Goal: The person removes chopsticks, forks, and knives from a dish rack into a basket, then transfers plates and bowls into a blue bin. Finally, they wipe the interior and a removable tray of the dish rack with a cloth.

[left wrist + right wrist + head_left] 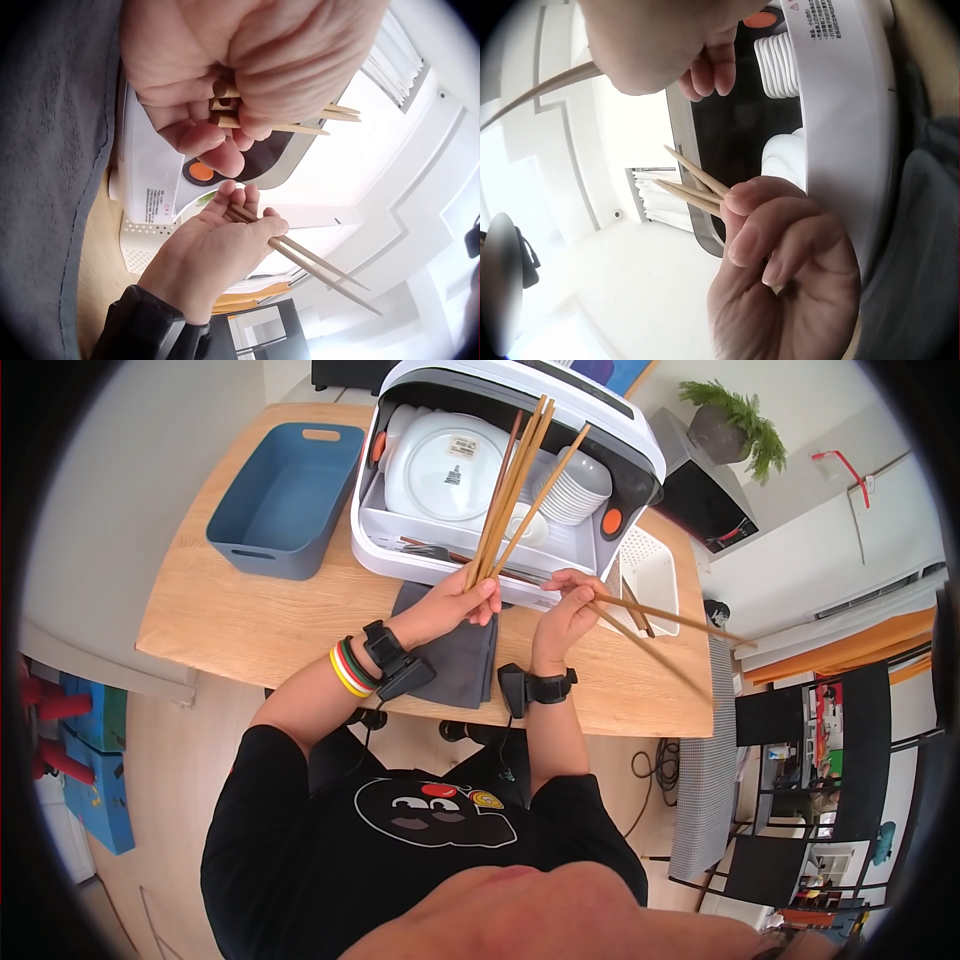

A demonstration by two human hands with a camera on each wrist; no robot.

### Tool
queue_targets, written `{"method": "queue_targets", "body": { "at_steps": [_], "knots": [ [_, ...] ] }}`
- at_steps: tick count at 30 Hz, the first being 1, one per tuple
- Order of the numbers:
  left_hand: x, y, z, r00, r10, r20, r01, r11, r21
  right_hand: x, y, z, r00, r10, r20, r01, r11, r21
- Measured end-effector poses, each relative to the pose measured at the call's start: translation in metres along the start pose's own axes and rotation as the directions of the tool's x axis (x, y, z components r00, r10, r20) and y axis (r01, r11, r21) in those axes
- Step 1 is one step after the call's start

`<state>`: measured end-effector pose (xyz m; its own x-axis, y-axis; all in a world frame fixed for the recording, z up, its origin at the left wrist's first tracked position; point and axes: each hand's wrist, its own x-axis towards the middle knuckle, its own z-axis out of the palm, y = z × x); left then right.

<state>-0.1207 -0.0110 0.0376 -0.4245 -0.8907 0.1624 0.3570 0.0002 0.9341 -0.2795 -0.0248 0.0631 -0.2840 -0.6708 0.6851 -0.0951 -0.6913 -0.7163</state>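
Observation:
In the head view my left hand (pixel 450 605) grips a bundle of several wooden chopsticks (pixel 513 490), tips up and one leaning apart. Close by on the right, my right hand (pixel 568 622) holds two chopsticks (pixel 680 618) that point out to the right. The left wrist view has chopstick ends (pixel 225 120) showing between the fingers of the left hand (pixel 247 67), with the right hand (pixel 210 259) below. In the right wrist view the left hand (pixel 787 262) grips the bundle; the right hand (pixel 660 45) is partly cut off, its grip hidden.
Behind the hands stands a white dish cabinet (pixel 400 562) with plates (pixel 450 465), stacked bowls (pixel 572 490) and cutlery. A blue bin (pixel 285 490) is at left, a white perforated basket (pixel 650 575) at right. A grey cloth (pixel 450 660) lies on the wooden table (pixel 260 630).

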Motion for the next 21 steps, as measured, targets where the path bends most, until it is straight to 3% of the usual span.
{"method": "queue_targets", "body": {
  "at_steps": [4,6,12,15,17,21],
  "knots": [
    [0.002,-0.003,-0.002,1.0,0.02,0.021,-0.02,1.0,-0.007,-0.005,0.003,-0.009,0.999,-0.007,0.046,0.011,0.997,-0.082],
    [0.001,-0.002,-0.001,0.999,0.028,0.025,-0.028,1.0,-0.014,-0.011,0.002,-0.012,0.988,0.139,0.067,-0.138,0.99,-0.019],
    [0.002,-0.004,-0.002,0.999,0.036,0.038,-0.034,0.998,-0.044,-0.022,-0.007,-0.033,0.944,0.266,0.196,-0.229,0.955,-0.19],
    [0.001,-0.004,-0.002,0.999,0.02,0.041,-0.018,0.999,-0.05,-0.013,-0.019,-0.053,0.925,0.331,0.186,-0.314,0.943,-0.114],
    [0.001,-0.002,-0.001,0.999,0.018,0.03,-0.017,0.999,-0.028,-0.001,-0.039,-0.067,0.929,0.338,0.152,-0.306,0.931,-0.2],
    [0.002,-0.003,-0.002,0.999,0.007,0.039,-0.006,1.0,-0.028,0.027,-0.07,-0.1,0.977,0.214,0.009,-0.195,0.906,-0.377]
  ]
}}
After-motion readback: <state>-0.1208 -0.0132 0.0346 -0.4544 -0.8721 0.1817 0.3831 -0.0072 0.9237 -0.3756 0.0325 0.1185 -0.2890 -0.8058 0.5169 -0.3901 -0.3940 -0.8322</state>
